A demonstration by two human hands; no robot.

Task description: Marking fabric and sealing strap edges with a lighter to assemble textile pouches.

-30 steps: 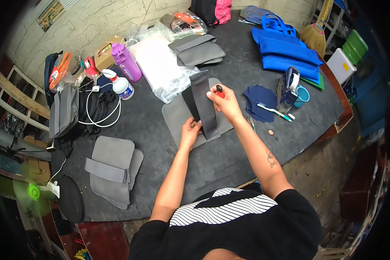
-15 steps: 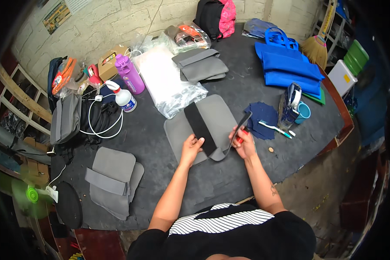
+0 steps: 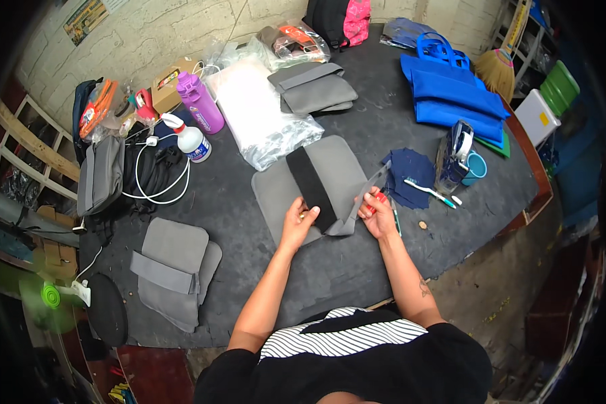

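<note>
A gray cloth piece, crossed by a black strip, was spread near the middle of the tabletop, apart from the near edge. The black strip was met at its left side by the left hand, whose fingers were curled; whether anything was pinched there could not be told. A red tool was gripped in the right hand, and a loose gray band was held by the same fingers.

Toward the far edge, white contents were enclosed in a clear plastic bag, and orange and brown things were packed in a smaller bag. Near the right edge a teal cup was placed; its contents could not be made out. Toward the far left corner, a purple bottle was marked with pale lettering, too small to read, and a white spray bottle was wrapped in a blue-and-white label. A printed label was also borne by a cardboard box behind them.
</note>
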